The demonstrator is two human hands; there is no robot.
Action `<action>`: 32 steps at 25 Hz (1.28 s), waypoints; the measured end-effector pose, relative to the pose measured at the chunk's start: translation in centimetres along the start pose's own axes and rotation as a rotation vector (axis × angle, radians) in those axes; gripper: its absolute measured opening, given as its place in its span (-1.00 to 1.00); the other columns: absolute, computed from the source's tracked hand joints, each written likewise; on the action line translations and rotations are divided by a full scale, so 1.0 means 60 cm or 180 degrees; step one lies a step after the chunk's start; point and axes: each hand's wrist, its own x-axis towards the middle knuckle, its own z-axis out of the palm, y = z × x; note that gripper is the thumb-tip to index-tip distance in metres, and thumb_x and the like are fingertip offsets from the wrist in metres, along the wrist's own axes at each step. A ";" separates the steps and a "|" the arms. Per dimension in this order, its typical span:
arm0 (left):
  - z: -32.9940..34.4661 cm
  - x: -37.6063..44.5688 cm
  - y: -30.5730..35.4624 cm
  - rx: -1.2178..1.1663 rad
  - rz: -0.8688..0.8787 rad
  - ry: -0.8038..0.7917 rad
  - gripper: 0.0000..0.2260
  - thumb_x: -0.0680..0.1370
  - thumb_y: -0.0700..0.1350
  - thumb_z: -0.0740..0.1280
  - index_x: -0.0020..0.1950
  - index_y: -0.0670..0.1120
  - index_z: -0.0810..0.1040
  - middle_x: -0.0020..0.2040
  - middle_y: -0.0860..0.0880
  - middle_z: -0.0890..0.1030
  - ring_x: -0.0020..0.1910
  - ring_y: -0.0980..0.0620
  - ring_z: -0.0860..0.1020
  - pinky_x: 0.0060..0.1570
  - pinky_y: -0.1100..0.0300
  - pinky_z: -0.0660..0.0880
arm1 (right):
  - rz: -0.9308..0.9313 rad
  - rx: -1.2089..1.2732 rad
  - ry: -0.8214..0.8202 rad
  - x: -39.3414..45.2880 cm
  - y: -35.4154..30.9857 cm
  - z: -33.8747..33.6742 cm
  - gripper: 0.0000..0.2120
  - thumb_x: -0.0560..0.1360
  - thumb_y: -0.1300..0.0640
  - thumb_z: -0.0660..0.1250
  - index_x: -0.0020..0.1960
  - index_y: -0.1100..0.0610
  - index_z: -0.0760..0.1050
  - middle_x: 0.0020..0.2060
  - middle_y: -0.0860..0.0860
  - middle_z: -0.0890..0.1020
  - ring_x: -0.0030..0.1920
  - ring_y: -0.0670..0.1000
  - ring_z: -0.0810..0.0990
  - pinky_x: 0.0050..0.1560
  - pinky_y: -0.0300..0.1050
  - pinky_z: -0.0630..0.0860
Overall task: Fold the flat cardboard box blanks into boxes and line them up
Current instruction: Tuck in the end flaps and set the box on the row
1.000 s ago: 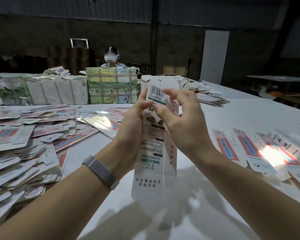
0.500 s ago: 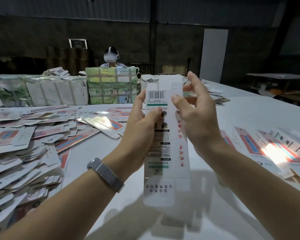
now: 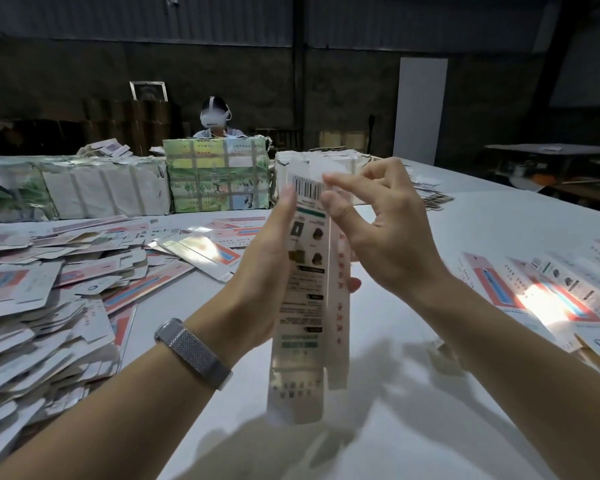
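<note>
Gripped by left hand (image 3: 260, 271), box (image 3: 307, 289) (upright) now meets lowered right fingers (image 3: 340, 209).

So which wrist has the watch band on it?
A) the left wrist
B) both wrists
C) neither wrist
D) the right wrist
A: the grey mesh watch band sits on the wrist behind the left hand, which holds the box, while the wrist behind the right hand is bare.
</note>
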 end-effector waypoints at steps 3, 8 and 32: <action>-0.003 0.002 -0.004 0.0003 -0.0012 -0.0084 -0.50 0.67 0.26 -0.04 0.19 0.06 0.62 0.00 -0.11 0.73 -0.12 -0.11 0.72 -0.25 0.09 0.63 | -0.0148 0.0205 -0.0290 0.010 0.001 -0.012 -0.68 0.57 -0.17 0.28 0.03 0.07 0.62 -0.22 -0.13 0.53 -0.13 -0.04 0.58 -0.21 0.03 0.60; 0.003 0.004 -0.013 0.0138 -0.0068 -0.0326 -0.46 0.68 0.24 -0.04 0.19 -0.07 0.60 0.06 -0.17 0.69 -0.16 -0.11 0.65 -0.19 0.03 0.63 | 0.0135 0.0575 -0.0935 0.026 0.003 -0.039 -0.59 0.46 -0.26 0.29 -0.13 0.12 0.54 -0.32 -0.03 0.67 -0.30 0.02 0.67 -0.34 -0.13 0.60; 0.033 0.004 -0.014 -0.0143 0.0943 0.0292 -0.66 0.60 0.12 0.12 0.38 0.29 0.32 0.04 0.09 0.72 -0.04 0.06 0.71 -0.18 0.17 0.64 | 0.0469 0.2492 0.0031 -0.026 -0.031 0.026 -0.80 0.65 0.04 0.18 0.24 0.01 0.45 0.08 0.13 0.62 0.06 0.13 0.65 -0.03 0.01 0.66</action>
